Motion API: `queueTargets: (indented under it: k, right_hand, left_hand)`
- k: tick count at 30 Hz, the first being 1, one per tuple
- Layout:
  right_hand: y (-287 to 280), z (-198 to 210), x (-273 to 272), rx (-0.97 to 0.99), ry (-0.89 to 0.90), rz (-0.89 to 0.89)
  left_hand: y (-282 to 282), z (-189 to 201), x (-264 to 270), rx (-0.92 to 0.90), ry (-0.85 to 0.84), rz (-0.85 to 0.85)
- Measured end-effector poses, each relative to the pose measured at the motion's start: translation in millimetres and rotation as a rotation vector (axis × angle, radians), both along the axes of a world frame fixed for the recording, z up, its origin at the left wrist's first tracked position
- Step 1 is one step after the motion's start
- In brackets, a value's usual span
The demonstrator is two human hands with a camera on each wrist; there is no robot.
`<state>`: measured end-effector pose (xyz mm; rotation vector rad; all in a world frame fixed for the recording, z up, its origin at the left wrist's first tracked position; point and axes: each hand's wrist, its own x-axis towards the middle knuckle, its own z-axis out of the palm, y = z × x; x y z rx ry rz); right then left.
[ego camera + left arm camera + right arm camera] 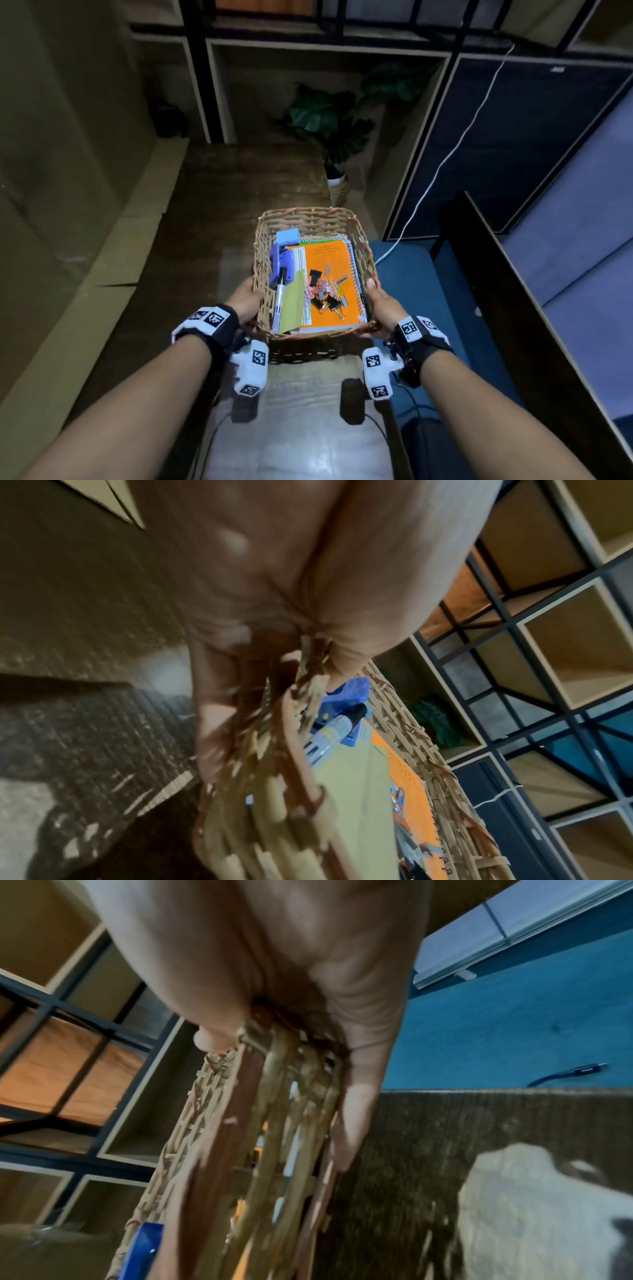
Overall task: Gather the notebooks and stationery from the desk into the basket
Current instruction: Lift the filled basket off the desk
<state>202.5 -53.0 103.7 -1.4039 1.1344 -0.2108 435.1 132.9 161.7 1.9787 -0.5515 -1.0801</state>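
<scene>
I hold a woven wicker basket (pixel 308 214) by its two long sides, raised a little over the wooden desk (pixel 239 192). My left hand (pixel 245 301) grips the left wall with the thumb over the rim. My right hand (pixel 380 301) grips the right wall the same way. Inside lie an orange spiral notebook (pixel 334 253), a blue stapler (pixel 281 263), a marker (pixel 279 298), a green paper sheet (pixel 293 301) and a heap of binder clips (pixel 329 301). The left wrist view shows my left hand (pixel 274 588) on the basket (pixel 411 737), with the marker (pixel 339 727) inside. In the right wrist view my right hand (pixel 308 961) clasps the basket wall (pixel 274 1123).
A potted plant (pixel 335 137) stands behind the desk's far right corner, under dark shelving. A white cable (pixel 445 161) runs down a dark panel to the blue floor (pixel 411 274) on the right. Cardboard (pixel 113 257) lines the left side. A cable plug (pixel 582 1069) lies on the blue floor.
</scene>
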Motion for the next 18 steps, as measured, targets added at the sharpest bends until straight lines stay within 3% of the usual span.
queueTargets:
  k: [5,8,14,18]
  right_hand:
    - [3,19,21,-0.050,0.072,-0.015]
    - [-15,-17,25,-0.030,0.063,-0.053]
    - [-28,-41,30,-0.002,0.106,-0.084]
    - [-17,-7,35,-0.056,0.163,-0.069]
  left_hand:
    - [-23,-28,13,0.053,-0.008,0.014]
    - [-32,-43,18,0.080,-0.009,0.006]
    - [-47,-77,31,0.108,-0.018,-0.016]
    - [-50,-73,25,0.093,0.006,-0.024]
